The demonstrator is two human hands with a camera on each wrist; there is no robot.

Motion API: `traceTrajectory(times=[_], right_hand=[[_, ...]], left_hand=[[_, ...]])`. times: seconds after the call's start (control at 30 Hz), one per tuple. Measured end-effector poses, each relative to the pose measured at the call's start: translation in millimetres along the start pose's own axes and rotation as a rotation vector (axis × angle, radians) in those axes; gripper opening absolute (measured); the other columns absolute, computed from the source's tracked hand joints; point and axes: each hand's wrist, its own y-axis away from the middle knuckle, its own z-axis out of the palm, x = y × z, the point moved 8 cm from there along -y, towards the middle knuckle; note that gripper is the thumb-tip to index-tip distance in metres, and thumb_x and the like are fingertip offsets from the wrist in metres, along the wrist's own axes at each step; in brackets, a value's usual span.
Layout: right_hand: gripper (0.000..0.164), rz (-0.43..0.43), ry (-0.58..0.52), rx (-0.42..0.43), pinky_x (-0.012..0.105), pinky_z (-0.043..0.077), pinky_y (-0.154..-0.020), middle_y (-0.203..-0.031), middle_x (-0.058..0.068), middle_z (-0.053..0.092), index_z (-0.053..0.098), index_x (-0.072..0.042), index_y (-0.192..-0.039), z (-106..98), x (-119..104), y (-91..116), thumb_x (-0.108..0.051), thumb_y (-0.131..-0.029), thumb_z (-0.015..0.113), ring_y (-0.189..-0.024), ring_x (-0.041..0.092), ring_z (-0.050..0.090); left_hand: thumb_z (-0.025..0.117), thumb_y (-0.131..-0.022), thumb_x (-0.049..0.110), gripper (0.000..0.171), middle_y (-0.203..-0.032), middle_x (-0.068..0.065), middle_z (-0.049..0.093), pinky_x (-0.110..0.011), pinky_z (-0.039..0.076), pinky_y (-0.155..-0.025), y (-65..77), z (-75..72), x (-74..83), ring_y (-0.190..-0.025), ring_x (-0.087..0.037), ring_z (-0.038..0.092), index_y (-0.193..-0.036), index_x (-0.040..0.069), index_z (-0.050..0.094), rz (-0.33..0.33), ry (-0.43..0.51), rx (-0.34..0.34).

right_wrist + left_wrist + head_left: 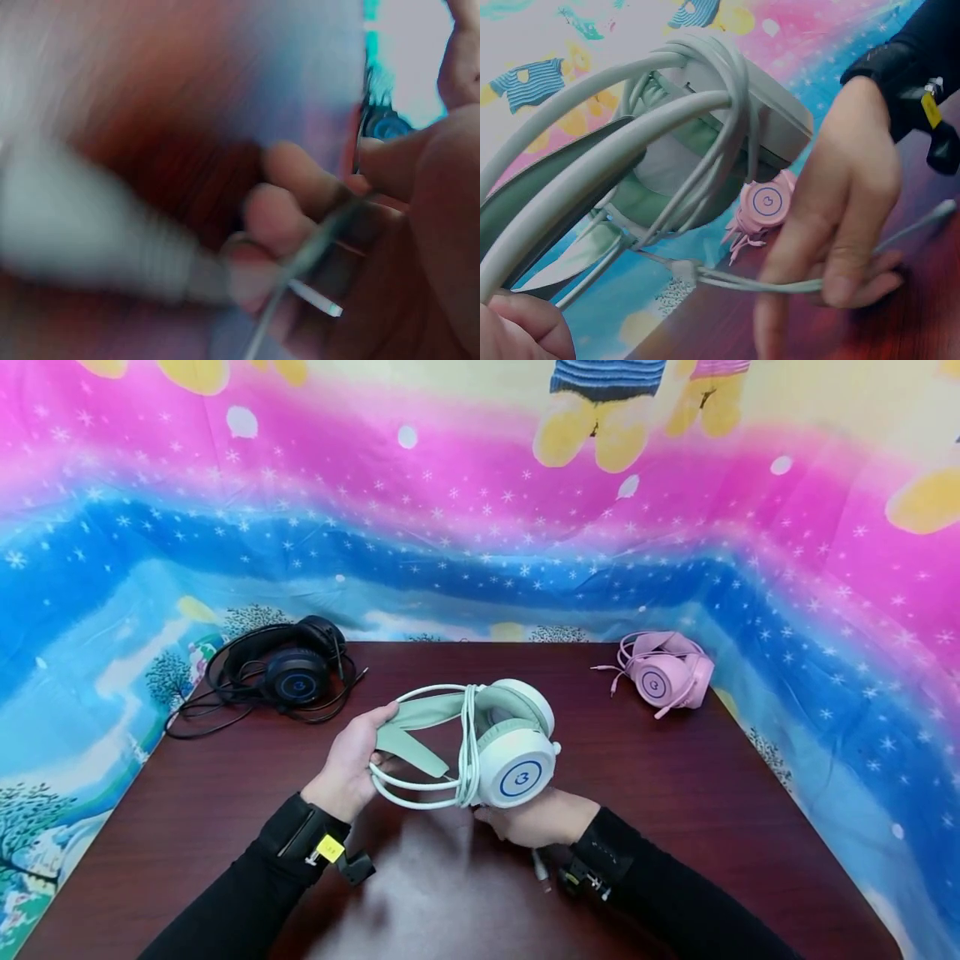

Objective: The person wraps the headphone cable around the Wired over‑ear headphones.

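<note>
A pair of white and pale green headphones (517, 768) is held above the table, its cable wound in several loops (468, 743) round the headband by the ear cups. My left hand (348, 764) grips the top of the headband. Below the near ear cup, my right hand (540, 818) holds the loose end of the cable (780, 286) in curled fingers. From that hand hangs a USB plug (541, 870), which is large and blurred in the right wrist view. A thin white plug tip (316, 298) shows beside the fingers there.
Black headphones (296, 677) with a loosely coiled cable lie at the table's back left. Pink headphones (667, 681) with a wound cable sit at the back right. A printed cloth (480, 527) hangs round the back and sides of the dark wooden table (420, 902).
</note>
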Motion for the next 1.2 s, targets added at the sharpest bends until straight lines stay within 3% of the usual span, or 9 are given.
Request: traceTrajectory(times=[0.07,0.33,0.4,0.5,0.6,0.7,0.83,0.97,1.2], right_hand=[[0.015,0.005,-0.080,0.001,0.026,0.053,-0.100,-0.108,-0.001,0.060,0.064,-0.010,-0.122,-1.2,-6.6,-1.4,-0.019,-0.110,0.065,-0.106,0.011,0.060],[0.048,0.068,0.027,-0.168,0.029,0.045,-0.121,-0.149,0.009,0.057,0.052,-0.002,-0.150,0.9,-24.2,-2.9,-0.027,-0.110,0.063,-0.137,0.015,0.054],[0.046,0.098,-0.022,-0.196,0.027,0.049,-0.115,-0.140,0.007,0.061,0.052,-0.001,-0.147,-2.2,-27.0,-2.6,-0.025,-0.110,0.064,-0.129,0.012,0.059],[0.040,0.124,-0.079,-0.191,0.024,0.057,-0.096,-0.103,-0.004,0.065,0.053,-0.001,-0.140,-14.7,-32.0,-1.1,-0.021,-0.108,0.066,-0.100,0.006,0.066],[0.039,0.139,-0.076,-0.188,0.024,0.058,-0.075,-0.071,-0.013,0.051,0.051,-0.003,-0.138,-30.0,-37.9,2.2,-0.021,-0.108,0.067,-0.074,0.005,0.064],[0.035,0.148,-0.056,-0.193,0.026,0.053,-0.062,-0.061,-0.015,0.045,0.051,-0.006,-0.135,-44.3,-45.1,6.9,-0.020,-0.106,0.066,-0.059,0.006,0.057],[0.018,0.155,-0.052,-0.176,0.027,0.051,-0.058,-0.066,-0.013,0.050,0.056,-0.012,-0.117,-63.8,-53.1,12.5,-0.017,-0.104,0.068,-0.058,0.007,0.055],[0.008,0.147,-0.060,-0.126,0.031,0.059,-0.070,-0.084,-0.012,0.064,0.063,-0.017,-0.111,-84.6,-53.5,15.4,-0.015,-0.105,0.067,-0.077,0.007,0.066],[0.012,0.007,-0.101,0.090,0.022,0.059,-0.083,-0.102,-0.012,0.070,0.070,-0.020,-0.110,-119.1,-47.4,17.8,-0.013,-0.103,0.075,-0.091,0.001,0.066]], left_hand=[[0.054,-0.117,0.036,0.026,-0.057,0.010,0.049,-0.019,0.027,-0.049,-0.9,-0.3,0.8,-0.042,-0.007,0.033,-0.106,0.018,0.070,0.008,0.003,0.005],[0.054,-0.117,0.032,0.024,-0.056,0.011,0.046,-0.019,0.024,-0.046,-8.7,-2.3,-1.5,-0.041,-0.006,0.033,-0.099,0.018,0.063,0.060,-0.007,0.050],[0.056,-0.116,0.032,0.025,-0.057,0.011,0.047,-0.020,0.023,-0.046,-8.8,-4.5,-1.4,-0.042,-0.006,0.033,-0.096,0.019,0.063,0.085,-0.020,0.085],[0.058,-0.115,0.033,0.025,-0.060,0.011,0.051,-0.021,0.026,-0.049,-8.0,-7.9,0.7,-0.046,-0.006,0.038,-0.097,0.019,0.068,0.135,-0.063,0.138],[0.060,-0.114,0.035,0.024,-0.063,0.011,0.054,-0.022,0.030,-0.053,-6.9,-9.5,4.9,-0.052,-0.007,0.046,-0.103,0.017,0.071,0.190,-0.114,0.184],[0.059,-0.114,0.036,0.026,-0.065,0.012,0.055,-0.022,0.033,-0.057,-7.3,-11.4,9.0,-0.057,-0.007,0.050,-0.111,0.014,0.073,0.239,-0.165,0.227],[0.058,-0.114,0.036,0.030,-0.065,0.012,0.054,-0.023,0.033,-0.059,-8.4,-15.9,10.4,-0.058,-0.008,0.048,-0.113,0.010,0.073,0.267,-0.221,0.277],[0.056,-0.115,0.035,0.031,-0.062,0.012,0.051,-0.022,0.032,-0.055,-10.3,-19.0,7.6,-0.053,-0.008,0.043,-0.112,0.008,0.071,0.276,-0.258,0.289],[0.055,-0.115,0.036,0.035,-0.058,0.012,0.045,-0.023,0.032,-0.054,-11.5,-20.3,3.7,-0.051,-0.009,0.040,-0.114,0.004,0.071,0.282,-0.298,0.293]])
